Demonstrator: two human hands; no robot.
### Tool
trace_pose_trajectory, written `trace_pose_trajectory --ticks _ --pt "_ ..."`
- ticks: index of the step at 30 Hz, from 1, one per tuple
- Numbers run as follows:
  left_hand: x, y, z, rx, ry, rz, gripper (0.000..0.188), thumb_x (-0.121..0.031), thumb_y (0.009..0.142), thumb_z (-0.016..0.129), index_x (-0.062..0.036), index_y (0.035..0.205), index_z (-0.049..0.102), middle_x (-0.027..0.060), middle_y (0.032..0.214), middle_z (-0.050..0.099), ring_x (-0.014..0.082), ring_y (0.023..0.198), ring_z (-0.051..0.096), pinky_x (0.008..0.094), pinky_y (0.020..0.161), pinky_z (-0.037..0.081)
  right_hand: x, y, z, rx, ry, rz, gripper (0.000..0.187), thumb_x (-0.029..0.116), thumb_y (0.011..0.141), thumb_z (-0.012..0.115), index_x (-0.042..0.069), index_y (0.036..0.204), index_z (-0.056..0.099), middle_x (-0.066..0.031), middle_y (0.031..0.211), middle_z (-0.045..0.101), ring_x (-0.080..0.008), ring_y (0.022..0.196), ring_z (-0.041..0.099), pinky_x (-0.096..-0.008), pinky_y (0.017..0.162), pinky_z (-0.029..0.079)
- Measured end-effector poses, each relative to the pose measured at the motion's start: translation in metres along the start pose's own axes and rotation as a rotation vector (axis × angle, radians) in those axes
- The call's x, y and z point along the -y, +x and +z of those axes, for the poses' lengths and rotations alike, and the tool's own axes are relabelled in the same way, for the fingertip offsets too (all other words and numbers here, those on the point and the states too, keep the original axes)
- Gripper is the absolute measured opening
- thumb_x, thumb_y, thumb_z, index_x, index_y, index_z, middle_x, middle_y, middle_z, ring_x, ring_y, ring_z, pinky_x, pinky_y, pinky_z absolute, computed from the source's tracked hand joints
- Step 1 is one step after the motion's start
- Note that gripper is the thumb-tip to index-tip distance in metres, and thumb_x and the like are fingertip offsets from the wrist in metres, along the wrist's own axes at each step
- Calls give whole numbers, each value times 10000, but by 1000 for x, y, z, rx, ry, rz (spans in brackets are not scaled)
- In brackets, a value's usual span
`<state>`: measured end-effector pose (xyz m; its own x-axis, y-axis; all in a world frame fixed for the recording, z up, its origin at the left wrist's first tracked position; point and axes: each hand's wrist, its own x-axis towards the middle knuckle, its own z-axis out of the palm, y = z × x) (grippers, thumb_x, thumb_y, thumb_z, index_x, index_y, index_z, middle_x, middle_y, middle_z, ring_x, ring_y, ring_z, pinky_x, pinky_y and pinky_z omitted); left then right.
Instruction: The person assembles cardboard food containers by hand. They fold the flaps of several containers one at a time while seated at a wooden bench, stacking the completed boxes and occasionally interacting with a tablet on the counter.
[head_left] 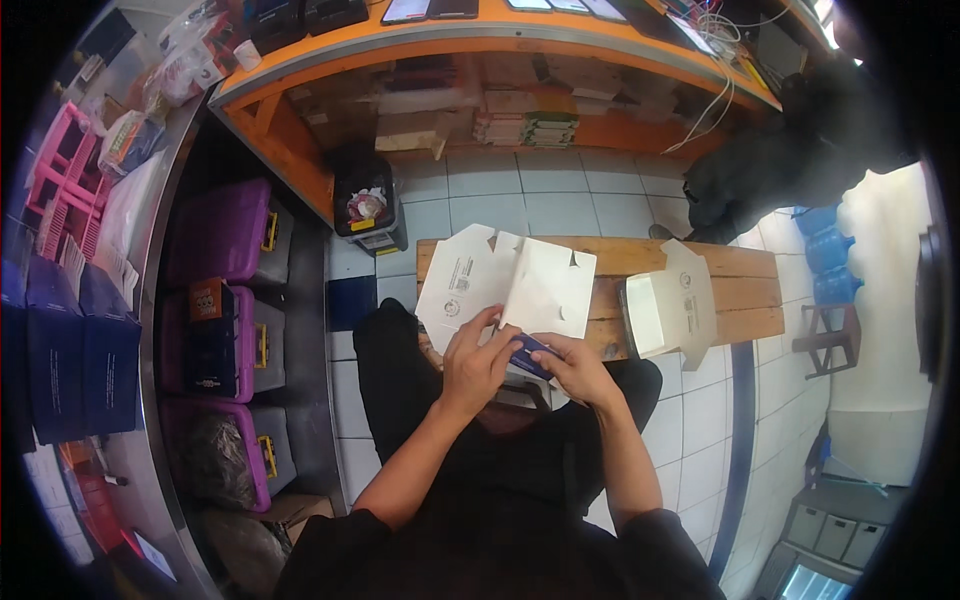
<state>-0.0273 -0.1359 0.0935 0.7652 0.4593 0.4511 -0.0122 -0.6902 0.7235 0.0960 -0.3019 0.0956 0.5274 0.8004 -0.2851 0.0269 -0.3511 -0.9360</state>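
A: What stands farthest left?

B: A pink plastic rack, and below it a row of dark blue upright boxes. Next come grey storage tubs with purple rims, stacked in a column, then a black plastic bin with crumpled waste inside.

A: And in front of the person?

B: A low counter of varnished wooden planks. On its left part lies a creased white cardboard sheet with flaps and cutouts, its lower edge reaching toward the person.

A: What is the left hand doing?

B: Its fingers are bent at that lower edge, next to the small dark blue flat piece. I can't tell whether they grip or merely rest there.

A: The right hand?

B: Its fingers are clamped on the blue piece, thumb on top, just below the white sheet.

A: Anything further right?

B: An open white cardboard box with raised flaps on the counter, then translucent blue water jugs above a brown stool.
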Motion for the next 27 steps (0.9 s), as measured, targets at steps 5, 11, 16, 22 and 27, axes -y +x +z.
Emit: trace_pose_trajectory --ticks 5,11,16,22,27 --pt "22 -8 -23 61 4 -51 256 -67 815 747 -85 1070 764 154 1207 702 345 1020 696 429 857 544 27 9 13 91 -269 -153 324 143 973 684 10 1268 677 -142 940 737 -155 800 627 -313 772 522" --pt "6 6 -37 185 37 255 256 -77 859 687 -88 1106 755 108 1289 700 289 1083 697 410 876 543 28 -2 18 17 -172 -249 265 119 904 716 -1 1140 721 -230 870 723 -315 737 696 -376 671 514" --pt "-23 -9 -40 27 17 267 328 -151 853 738 -61 1168 741 121 1310 687 305 1202 659 444 981 524 39 -5 21 -176 99 -98 273 131 1001 655 -9 1235 640 -83 972 734 -187 844 692 -335 697 517" --pt "-40 -23 -51 88 55 390 516 -419 912 685 -133 1342 672 245 1538 466 438 1391 498 543 1129 427 87 -9 7 -247 908 -95 441 276 1086 534 9 1430 465 -117 1324 617 -220 1188 628 -381 1014 519" --pt "-32 -14 -48 -50 105 460 619 -391 778 769 -128 1331 683 279 1502 483 432 1352 538 524 1091 473 79 -19 27 -220 946 -169 513 361 1087 519 -9 1438 466 -125 1340 614 -234 1204 615 -409 1041 483"
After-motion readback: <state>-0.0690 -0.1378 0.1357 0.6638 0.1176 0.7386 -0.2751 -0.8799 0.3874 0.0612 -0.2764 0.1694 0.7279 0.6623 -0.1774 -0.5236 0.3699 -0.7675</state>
